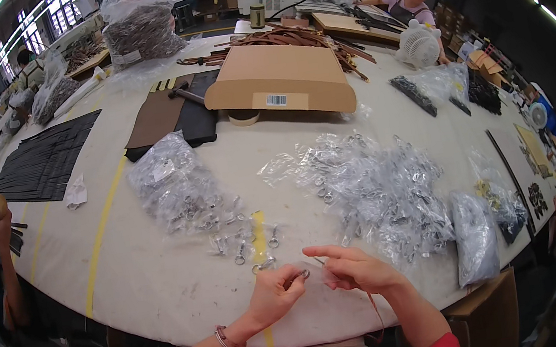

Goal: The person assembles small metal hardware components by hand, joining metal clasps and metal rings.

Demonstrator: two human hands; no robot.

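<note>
My left hand is closed in a pinch on a small metal ring above the near edge of the table. Close to its right, my right hand has its index finger stretched out and the other fingers curled in. From under that hand hangs a thin brown strap. Whether clear film is also between its fingers is hard to see. Just beyond my hands lie a few loose metal key rings. A large heap of clear plastic bags with metal rings spreads to the right, a smaller bagged heap to the left.
An open cardboard box stands across the table, beside a hammer. Black strips lie at left. A full plastic bag sits at the right edge. Co-workers are at the left, right and far side; a white fan stands there.
</note>
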